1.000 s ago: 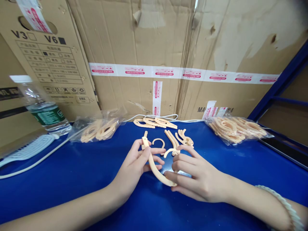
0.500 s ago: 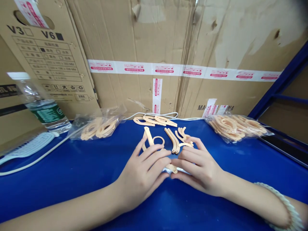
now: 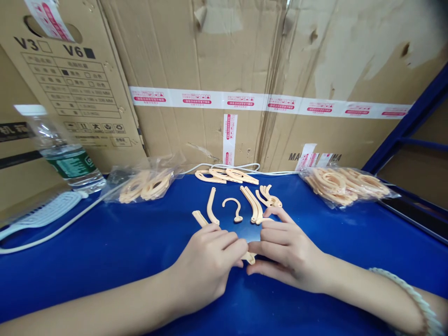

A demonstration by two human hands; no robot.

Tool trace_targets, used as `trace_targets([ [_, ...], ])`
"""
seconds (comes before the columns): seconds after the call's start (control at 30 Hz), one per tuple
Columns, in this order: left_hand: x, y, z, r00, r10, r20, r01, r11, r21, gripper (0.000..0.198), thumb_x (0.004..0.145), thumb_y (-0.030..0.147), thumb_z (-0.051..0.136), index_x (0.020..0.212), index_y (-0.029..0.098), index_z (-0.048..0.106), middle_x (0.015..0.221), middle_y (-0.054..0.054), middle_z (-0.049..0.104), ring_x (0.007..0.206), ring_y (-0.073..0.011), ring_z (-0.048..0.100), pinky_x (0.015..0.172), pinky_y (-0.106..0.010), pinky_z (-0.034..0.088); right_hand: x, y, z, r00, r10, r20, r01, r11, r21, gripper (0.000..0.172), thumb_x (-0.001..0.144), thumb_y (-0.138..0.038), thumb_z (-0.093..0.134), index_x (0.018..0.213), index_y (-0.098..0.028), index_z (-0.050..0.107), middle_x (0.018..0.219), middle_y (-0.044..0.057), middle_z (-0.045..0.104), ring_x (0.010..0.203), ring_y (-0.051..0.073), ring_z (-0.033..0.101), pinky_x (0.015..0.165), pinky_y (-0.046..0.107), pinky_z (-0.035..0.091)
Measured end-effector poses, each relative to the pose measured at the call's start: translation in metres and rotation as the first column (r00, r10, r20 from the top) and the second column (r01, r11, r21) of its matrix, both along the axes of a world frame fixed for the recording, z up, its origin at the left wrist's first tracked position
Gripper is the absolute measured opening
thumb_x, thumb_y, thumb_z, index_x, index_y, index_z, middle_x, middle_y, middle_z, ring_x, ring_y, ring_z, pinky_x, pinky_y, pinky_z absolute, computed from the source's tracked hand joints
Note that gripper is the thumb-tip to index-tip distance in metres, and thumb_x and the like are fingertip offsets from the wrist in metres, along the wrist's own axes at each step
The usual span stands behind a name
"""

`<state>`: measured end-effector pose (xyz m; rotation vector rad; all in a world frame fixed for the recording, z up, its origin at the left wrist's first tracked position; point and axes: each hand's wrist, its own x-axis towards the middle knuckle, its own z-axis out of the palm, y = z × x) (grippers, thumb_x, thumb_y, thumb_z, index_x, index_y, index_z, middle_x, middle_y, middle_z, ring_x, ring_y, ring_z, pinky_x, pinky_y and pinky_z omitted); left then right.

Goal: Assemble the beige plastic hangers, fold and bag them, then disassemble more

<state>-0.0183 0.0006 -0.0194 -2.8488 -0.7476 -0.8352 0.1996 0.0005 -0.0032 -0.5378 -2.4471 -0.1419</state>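
Observation:
My left hand (image 3: 210,263) is closed around a pale plastic piece (image 3: 199,218), whose end sticks out beyond the knuckles. Between both hands a small cream part (image 3: 250,258) shows, pinched by the fingers of my right hand (image 3: 290,249). Just behind them lie a curved arm piece (image 3: 211,205), a hook (image 3: 238,210) and a pair of long curved pieces (image 3: 252,204). Several small hooks (image 3: 269,196) rest beyond my right fingertips. How the held parts meet is hidden by my fingers.
Flat oval pieces (image 3: 227,176) lie at the back by a white cable. Bagged pieces sit left (image 3: 147,184) and right (image 3: 345,184). A water bottle (image 3: 70,158) and a white hairbrush (image 3: 45,212) are at the left. Cardboard (image 3: 196,56) stands behind the blue table (image 3: 140,252).
My left hand has curled and turned, and the piece in it now points to the back left. The hook and curved arm piece are more exposed. The shiny wrap between my hands no longer shows.

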Motion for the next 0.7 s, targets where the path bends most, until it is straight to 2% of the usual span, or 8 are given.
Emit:
trace_targets([
  [0.23, -0.001, 0.002, 0.002, 0.999, -0.032, 0.044, 0.032, 0.999, -0.001, 0.023, 0.09, 0.009, 0.042, 0.074, 0.017, 0.055, 0.063, 0.001, 0.059, 0.055, -0.0154, 0.05, 0.057, -0.031, 0.036, -0.003, -0.003, -0.001, 0.999, -0.008, -0.044, 0.003, 0.995, -0.1, 0.028, 0.093, -0.04, 0.06, 0.088, -0.015, 0.071, 0.062, -0.002, 0.056, 0.06, 0.012, 0.05, 0.085, 0.036, 0.035],
  [0.33, -0.003, 0.001, 0.007, 0.995, -0.084, 0.045, 0.074, 0.977, 0.201, 0.027, 0.093, 0.009, 0.04, 0.072, 0.017, 0.054, 0.064, 0.0, 0.062, 0.054, -0.0147, 0.05, 0.058, -0.031, 0.036, -0.002, 0.0, 0.002, 0.99, -0.016, -0.141, -0.019, 0.97, -0.243, 0.029, 0.092, -0.041, 0.061, 0.084, -0.016, 0.072, 0.058, -0.004, 0.056, 0.054, 0.01, 0.047, 0.08, 0.033, 0.037],
  [0.43, -0.004, 0.002, 0.016, 0.988, -0.137, 0.064, 0.105, 0.927, 0.359, 0.028, 0.096, 0.008, 0.04, 0.073, 0.017, 0.054, 0.068, -0.001, 0.066, 0.055, -0.0135, 0.052, 0.059, -0.031, 0.037, 0.002, 0.007, 0.005, 0.959, -0.098, -0.267, -0.003, 0.936, -0.353, 0.028, 0.091, -0.038, 0.064, 0.073, -0.017, 0.071, 0.053, -0.005, 0.057, 0.048, 0.007, 0.044, 0.075, 0.031, 0.038],
  [0.5, -0.005, 0.005, 0.022, 0.986, -0.157, 0.05, 0.128, 0.923, 0.362, 0.029, 0.098, 0.009, 0.038, 0.075, 0.017, 0.055, 0.067, 0.0, 0.066, 0.056, -0.0128, 0.053, 0.06, -0.03, 0.039, 0.005, 0.012, 0.006, 0.928, -0.184, -0.323, 0.04, 0.913, -0.406, 0.029, 0.089, -0.036, 0.067, 0.066, -0.017, 0.069, 0.05, -0.004, 0.058, 0.049, 0.008, 0.046, 0.071, 0.03, 0.039],
  [0.57, -0.008, 0.01, 0.027, 0.985, -0.174, -0.021, 0.171, 0.927, 0.335, 0.03, 0.101, 0.01, 0.033, 0.081, 0.016, 0.056, 0.067, 0.0, 0.066, 0.057, -0.0125, 0.054, 0.064, -0.03, 0.043, 0.006, 0.015, 0.007, 0.9, -0.264, -0.348, 0.061, 0.865, -0.498, 0.03, 0.088, -0.036, 0.067, 0.064, -0.017, 0.068, 0.052, -0.002, 0.061, 0.051, 0.01, 0.05, 0.063, 0.028, 0.041],
  [0.63, -0.013, 0.016, 0.031, 0.982, -0.172, -0.076, 0.186, 0.943, 0.276, 0.031, 0.102, 0.01, 0.029, 0.089, 0.015, 0.056, 0.068, 0.0, 0.066, 0.059, -0.0127, 0.056, 0.072, -0.032, 0.047, 0.006, 0.016, 0.008, 0.889, -0.303, -0.344, 0.056, 0.816, -0.575, 0.029, 0.087, -0.036, 0.066, 0.066, -0.018, 0.069, 0.058, 0.0, 0.066, 0.054, 0.011, 0.054, 0.056, 0.025, 0.042],
  [0.7, -0.023, 0.021, 0.033, 0.984, -0.154, -0.09, 0.171, 0.957, 0.236, 0.028, 0.101, 0.008, 0.03, 0.095, 0.014, 0.056, 0.073, -0.001, 0.067, 0.067, -0.0142, 0.06, 0.083, -0.036, 0.048, 0.005, 0.015, 0.009, 0.889, -0.317, -0.332, 0.051, 0.788, -0.614, 0.025, 0.086, -0.036, 0.066, 0.069, -0.018, 0.071, 0.065, 0.003, 0.07, 0.06, 0.013, 0.059, 0.057, 0.024, 0.045],
])
